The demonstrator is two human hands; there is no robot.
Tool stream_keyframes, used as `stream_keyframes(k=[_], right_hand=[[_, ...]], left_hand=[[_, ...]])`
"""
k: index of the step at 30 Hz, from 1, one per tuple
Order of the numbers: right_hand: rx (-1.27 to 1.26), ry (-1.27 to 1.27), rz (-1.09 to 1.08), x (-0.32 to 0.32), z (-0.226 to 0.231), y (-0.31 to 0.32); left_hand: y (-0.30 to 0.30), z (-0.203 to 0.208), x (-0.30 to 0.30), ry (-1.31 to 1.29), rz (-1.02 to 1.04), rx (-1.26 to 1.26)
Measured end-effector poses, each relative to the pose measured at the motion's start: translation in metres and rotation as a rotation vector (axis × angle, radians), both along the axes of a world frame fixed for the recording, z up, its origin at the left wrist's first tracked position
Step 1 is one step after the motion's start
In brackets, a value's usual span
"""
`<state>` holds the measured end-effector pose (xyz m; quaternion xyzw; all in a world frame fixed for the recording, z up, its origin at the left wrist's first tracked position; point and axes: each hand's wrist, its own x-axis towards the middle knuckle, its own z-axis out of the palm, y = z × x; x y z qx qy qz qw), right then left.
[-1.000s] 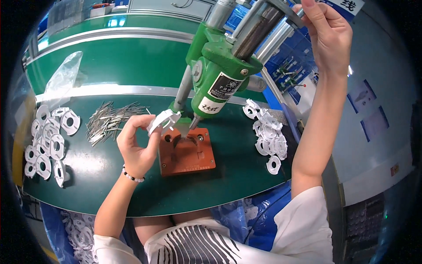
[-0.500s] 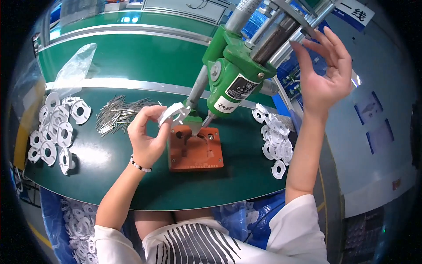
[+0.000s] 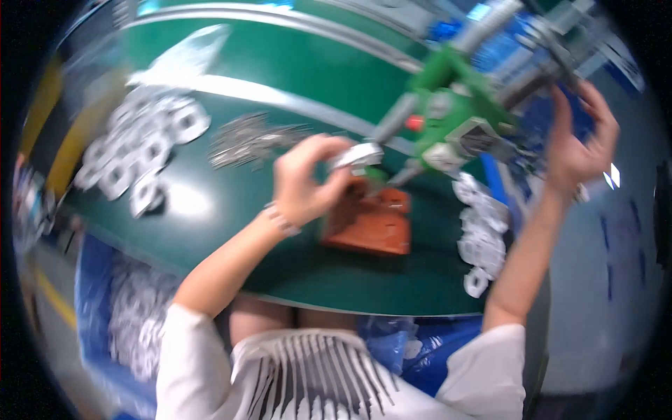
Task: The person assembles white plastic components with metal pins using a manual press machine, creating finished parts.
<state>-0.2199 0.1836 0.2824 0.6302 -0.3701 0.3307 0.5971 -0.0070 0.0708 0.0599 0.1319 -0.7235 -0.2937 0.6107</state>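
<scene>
Motion blurs the picture. In my left hand a white plastic ring-shaped part is pinched between thumb and fingers. That part is above the back edge of an orange fixture block, near the lower tip of a green hand press. My right hand is raised at the right, its thumb and fingers apart and nothing visible between them. Its fingertips are close to the metal bars at the press's upper end; whether they touch I cannot tell.
On the green table lie many white ring parts at the left, a heap of thin metal pins behind, and more white parts at the right. A plastic bag lies at the back. A blue-lined bin of white parts stands below left.
The whole view has swung, so the table and press sit farther right in it. My left hand still pinches the white part. My right hand stays raised beside the press's upper end.
</scene>
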Motion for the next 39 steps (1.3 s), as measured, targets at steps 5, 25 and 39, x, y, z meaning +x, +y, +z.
stream_keyframes(k=[5, 25, 39], right_hand=[[0.172, -0.405, -0.083, -0.004, -0.066, 0.063], [0.561, -0.810, -0.826, -0.009, -0.261, 0.215], [0.335, -1.101, -0.720, -0.025, -0.282, 0.245]], left_hand=[[-0.017, 0.005, 0.041, 0.043, 0.040, 0.160], [-0.185, 0.010, 0.203, -0.490, 0.824, -0.470], [-0.074, -0.049, 0.018, -0.367, 0.153, -0.311]])
